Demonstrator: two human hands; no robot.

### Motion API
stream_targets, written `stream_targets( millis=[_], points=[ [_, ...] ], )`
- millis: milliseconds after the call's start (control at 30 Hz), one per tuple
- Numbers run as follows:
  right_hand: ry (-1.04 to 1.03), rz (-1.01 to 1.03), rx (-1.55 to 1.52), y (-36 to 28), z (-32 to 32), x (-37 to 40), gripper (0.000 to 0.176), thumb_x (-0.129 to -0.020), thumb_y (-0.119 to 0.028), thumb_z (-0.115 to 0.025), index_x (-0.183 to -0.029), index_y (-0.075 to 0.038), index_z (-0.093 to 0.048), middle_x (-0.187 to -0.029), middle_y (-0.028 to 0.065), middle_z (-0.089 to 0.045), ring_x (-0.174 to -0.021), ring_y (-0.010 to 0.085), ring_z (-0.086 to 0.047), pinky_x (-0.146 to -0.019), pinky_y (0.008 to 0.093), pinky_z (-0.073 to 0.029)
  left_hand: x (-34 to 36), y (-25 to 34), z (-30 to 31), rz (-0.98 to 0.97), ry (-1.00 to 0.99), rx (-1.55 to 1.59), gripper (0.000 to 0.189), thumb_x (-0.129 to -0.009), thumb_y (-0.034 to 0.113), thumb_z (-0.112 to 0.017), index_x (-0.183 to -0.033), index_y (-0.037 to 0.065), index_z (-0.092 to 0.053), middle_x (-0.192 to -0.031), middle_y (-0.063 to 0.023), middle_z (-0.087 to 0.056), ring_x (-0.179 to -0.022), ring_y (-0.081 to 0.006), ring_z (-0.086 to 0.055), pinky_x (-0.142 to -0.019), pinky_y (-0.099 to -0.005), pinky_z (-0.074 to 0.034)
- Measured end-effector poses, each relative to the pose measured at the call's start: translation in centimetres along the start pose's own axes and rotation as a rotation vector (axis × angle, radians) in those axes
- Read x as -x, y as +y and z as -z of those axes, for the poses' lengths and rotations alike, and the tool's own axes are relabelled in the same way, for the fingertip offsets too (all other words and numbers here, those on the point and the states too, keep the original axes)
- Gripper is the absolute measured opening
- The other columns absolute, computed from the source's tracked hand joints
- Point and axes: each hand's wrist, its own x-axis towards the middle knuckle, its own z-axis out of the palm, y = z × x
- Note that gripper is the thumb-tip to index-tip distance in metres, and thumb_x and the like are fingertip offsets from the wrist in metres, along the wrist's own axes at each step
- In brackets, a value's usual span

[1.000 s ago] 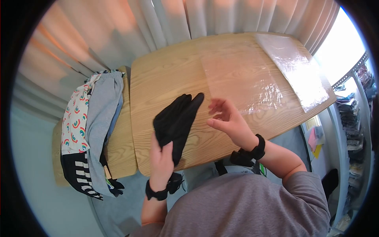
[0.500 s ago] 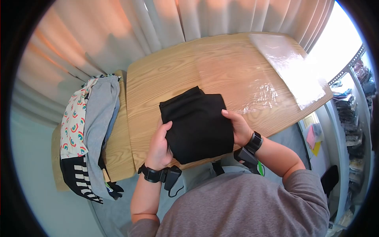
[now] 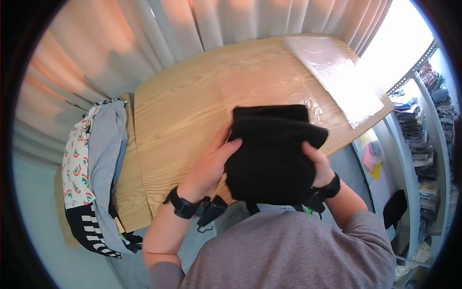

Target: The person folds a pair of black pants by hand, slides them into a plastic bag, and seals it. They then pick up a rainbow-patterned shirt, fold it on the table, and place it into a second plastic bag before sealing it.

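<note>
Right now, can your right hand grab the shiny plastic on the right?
Probably not: the right hand is holding the black cloth with the left hand. Otherwise, the shiny plastic lies uncovered on the table.

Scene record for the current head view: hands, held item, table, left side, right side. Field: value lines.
left hand: gripping left edge of cloth
right hand: gripping right edge
held item: folded black cloth
table: clear plastic bags on top
left side: pile of garments
right side: shelves with packed items

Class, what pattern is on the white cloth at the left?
Small multicoloured rainbows on the white cloth, clearest in the head view.
</note>
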Motion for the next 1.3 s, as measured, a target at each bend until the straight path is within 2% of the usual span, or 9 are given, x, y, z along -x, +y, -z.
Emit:
stream_targets(
  millis=[133, 200, 267, 433, 733, 933, 1000, 1067, 1300],
  points=[
    [0.229, 0.233, -0.031, -4.2, 0.2, 4.0, 0.057, -0.093, -0.040, -0.047, -0.133, 0.000, -0.040, -0.127, 0.0172, -0.052, -0.111, 0.0278, -0.055, -0.098, 0.0363, -0.043, -4.5, 0.3, 0.3, -0.121, -0.178, -0.424, 0.051, -0.094, 0.029, -0.049, -0.138, 0.009, -0.035, -0.134, -0.0108, -0.044, -0.120, -0.0235, -0.046, -0.099, -0.0363, -0.038],
    [0.251, 0.391, -0.001, -5.9, 0.2, 5.7, 0.056, -0.094, -0.043, -0.044, -0.134, -0.003, -0.042, -0.129, 0.0147, -0.051, -0.114, 0.0286, -0.053, -0.100, 0.0391, -0.041, -6.7, -0.5, 0.4, -0.492, -0.207, -1.225, 0.049, -0.092, 0.030, -0.052, -0.134, 0.006, -0.042, -0.134, -0.0168, -0.043, -0.119, -0.0316, -0.046, -0.101, -0.0411, -0.036],
    [0.408, 0.595, 0.183, -7.4, 2.3, 7.4, 0.054, -0.094, -0.043, -0.043, -0.132, -0.004, -0.044, -0.129, 0.0130, -0.052, -0.114, 0.0271, -0.053, -0.099, 0.0384, -0.041, -8.2, -2.9, 0.5, -0.460, -0.278, -1.286, 0.048, -0.090, 0.030, -0.054, -0.131, 0.006, -0.046, -0.136, -0.0245, -0.038, -0.124, -0.0394, -0.039, -0.104, -0.0445, -0.031],
    [0.343, 0.574, -0.008, -7.9, 3.3, 9.9, 0.052, -0.094, -0.043, -0.044, -0.131, -0.005, -0.046, -0.129, 0.0103, -0.053, -0.113, 0.0259, -0.053, -0.099, 0.0374, -0.041, -9.6, -6.0, -0.2, -0.245, -0.490, -1.727, 0.048, -0.090, 0.030, -0.053, -0.135, 0.015, -0.044, -0.145, -0.0273, -0.023, -0.135, -0.0410, -0.022, -0.109, -0.0434, -0.025],
    [0.271, 0.398, -0.128, -5.9, 3.3, 7.3, 0.053, -0.093, -0.042, -0.045, -0.129, -0.003, -0.047, -0.127, 0.0149, -0.054, -0.112, 0.0283, -0.055, -0.099, 0.0396, -0.041, -11.1, -8.1, 1.6, -0.279, -0.309, -1.638, 0.052, -0.090, 0.017, -0.050, -0.135, -0.005, -0.035, -0.144, -0.0221, -0.028, -0.132, -0.0347, -0.030, -0.107, -0.0384, -0.030],
    [0.080, -0.210, -0.454, -1.8, 4.8, 1.7, 0.047, -0.096, -0.034, -0.043, -0.127, 0.001, -0.047, -0.125, 0.0171, -0.055, -0.109, 0.0286, -0.057, -0.099, 0.0382, -0.042, -8.9, -4.9, 0.6, -0.672, -0.222, -1.373, 0.061, -0.081, -0.005, -0.055, -0.137, -0.003, -0.032, -0.142, -0.0194, -0.033, -0.125, -0.0350, -0.040, -0.105, -0.0355, -0.035],
    [0.070, -0.314, -0.497, -1.1, 4.7, 0.3, 0.047, -0.096, -0.035, -0.042, -0.127, 0.001, -0.047, -0.125, 0.0175, -0.054, -0.110, 0.0287, -0.056, -0.099, 0.0381, -0.042, -8.2, -4.8, 0.5, -0.639, -0.227, -1.304, 0.065, -0.079, -0.008, -0.055, -0.139, 0.001, -0.031, -0.143, -0.0188, -0.032, -0.127, -0.0342, -0.039, -0.106, -0.0356, -0.034],
    [0.086, -0.329, -0.483, -1.1, 4.7, -0.6, 0.047, -0.096, -0.034, -0.042, -0.126, 0.001, -0.048, -0.125, 0.0175, -0.054, -0.109, 0.0286, -0.057, -0.099, 0.0382, -0.042, -7.0, -4.2, 0.1, -0.597, -0.165, -1.333, 0.068, -0.073, -0.017, -0.041, -0.138, 0.000, -0.030, -0.142, -0.0200, -0.033, -0.125, -0.0344, -0.041, -0.103, -0.0359, -0.038],
    [0.073, -0.408, -0.406, -1.7, 5.7, -1.7, 0.044, -0.097, -0.032, -0.040, -0.125, 0.000, -0.049, -0.123, 0.0171, -0.056, -0.108, 0.0281, -0.058, -0.098, 0.0385, -0.043, -5.8, -4.2, 1.9, -0.681, -0.053, -1.299, 0.064, -0.071, -0.015, -0.042, -0.134, 0.000, -0.039, -0.141, -0.0223, -0.034, -0.126, -0.0366, -0.039, -0.104, -0.0375, -0.036]
  ],
)
